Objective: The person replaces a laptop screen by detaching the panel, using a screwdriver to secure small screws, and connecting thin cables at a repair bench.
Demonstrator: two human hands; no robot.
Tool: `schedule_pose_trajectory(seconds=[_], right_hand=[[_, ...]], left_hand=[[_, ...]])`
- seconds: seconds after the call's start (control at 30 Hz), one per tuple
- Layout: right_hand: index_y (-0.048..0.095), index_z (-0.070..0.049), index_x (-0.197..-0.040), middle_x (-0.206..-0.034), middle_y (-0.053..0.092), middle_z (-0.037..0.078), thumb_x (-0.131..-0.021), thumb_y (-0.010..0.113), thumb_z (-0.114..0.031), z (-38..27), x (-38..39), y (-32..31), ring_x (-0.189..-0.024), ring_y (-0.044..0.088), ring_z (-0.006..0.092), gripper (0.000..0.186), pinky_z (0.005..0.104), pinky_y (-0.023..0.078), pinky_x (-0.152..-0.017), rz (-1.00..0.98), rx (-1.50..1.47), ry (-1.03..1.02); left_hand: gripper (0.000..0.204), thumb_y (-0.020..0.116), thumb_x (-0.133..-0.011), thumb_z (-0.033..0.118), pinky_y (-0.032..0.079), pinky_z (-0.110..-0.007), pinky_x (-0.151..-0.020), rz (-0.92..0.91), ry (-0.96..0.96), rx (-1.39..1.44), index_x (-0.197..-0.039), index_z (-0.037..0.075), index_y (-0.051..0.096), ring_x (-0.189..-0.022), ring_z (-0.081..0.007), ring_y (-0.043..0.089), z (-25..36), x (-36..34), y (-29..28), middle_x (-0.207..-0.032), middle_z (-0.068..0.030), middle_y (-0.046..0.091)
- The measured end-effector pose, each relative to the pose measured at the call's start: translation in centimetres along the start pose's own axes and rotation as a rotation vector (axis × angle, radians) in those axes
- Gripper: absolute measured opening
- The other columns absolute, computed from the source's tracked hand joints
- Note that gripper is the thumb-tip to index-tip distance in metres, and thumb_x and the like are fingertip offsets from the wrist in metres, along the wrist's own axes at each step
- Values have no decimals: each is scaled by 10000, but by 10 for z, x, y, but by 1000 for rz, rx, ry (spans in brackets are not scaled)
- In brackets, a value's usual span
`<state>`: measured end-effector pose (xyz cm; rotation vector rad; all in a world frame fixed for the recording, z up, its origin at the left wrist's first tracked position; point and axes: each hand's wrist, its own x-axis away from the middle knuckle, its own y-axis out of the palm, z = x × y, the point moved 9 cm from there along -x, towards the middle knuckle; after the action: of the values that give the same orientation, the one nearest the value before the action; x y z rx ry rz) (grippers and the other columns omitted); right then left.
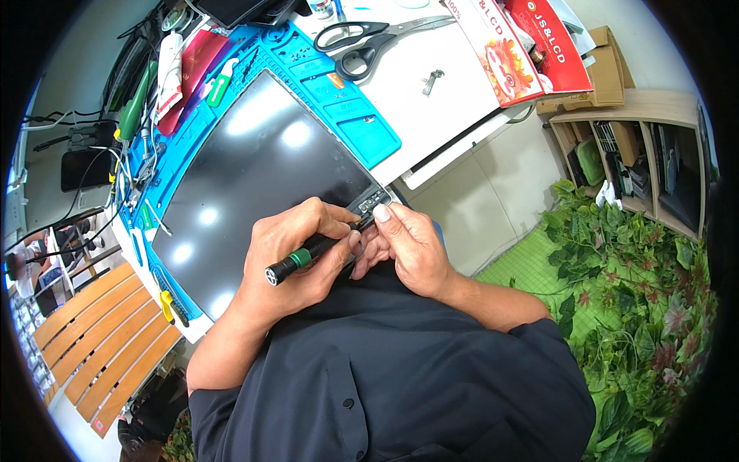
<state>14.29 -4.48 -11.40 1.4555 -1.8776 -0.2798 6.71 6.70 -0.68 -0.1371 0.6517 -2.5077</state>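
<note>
My left hand (pixel 289 262) is closed around a black screwdriver (pixel 285 269) with a green band, its tip end by the lower right corner of a dark display panel (pixel 231 177). My right hand (pixel 412 250) grips that corner, thumb on top beside a small metal bracket (pixel 367 202) with screws, fingers curled below. The panel lies on a blue silicone repair mat (pixel 362 138) and reflects several bright lights. What exactly the screwdriver's tip touches is hidden by my fingers.
The white table (pixel 431 123) holds black-handled scissors (pixel 356 58), a small metal part (pixel 432 81), red boxes (pixel 550 65), tools and cables. A slatted wooden bench (pixel 100 339) is at lower left, a wooden shelf (pixel 650 115) at right above artificial plants (pixel 623 323).
</note>
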Motion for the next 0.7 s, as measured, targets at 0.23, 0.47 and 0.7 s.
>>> schedule_pose_trajectory(seconds=[0.23, 0.47, 0.7], right_hand=[[546, 93, -1170, -991, 695, 214, -1184, 361, -342, 1, 0, 0, -772, 762, 298, 472, 352, 638, -711, -1, -17, 5], [540, 92, -1190, -1011, 697, 218, -1184, 359, -350, 4, -1, -1, -776, 760, 295, 478, 356, 642, -722, -6, -50, 15], [554, 67, -1139, -955, 679, 189, -1176, 411, -369, 2, 0, -1, -754, 753, 271, 460, 341, 628, -696, 8, -79, 14]], left_hand=[[181, 816, -845, -29, 590, -329, -724, -7, -14, -20, -843, 15, 640, -813, -248, 782, 1, 0, 0, -954, -163, 798], [193, 828, -848, -34, 590, -325, -721, 0, 15, -44, -854, 19, 643, -815, -244, 781, 6, 2, 0, -972, -164, 799], [187, 815, -854, -50, 597, -326, -712, 109, 16, -3, -908, 7, 646, -816, -261, 786, 5, 6, -5, -974, -168, 787]])
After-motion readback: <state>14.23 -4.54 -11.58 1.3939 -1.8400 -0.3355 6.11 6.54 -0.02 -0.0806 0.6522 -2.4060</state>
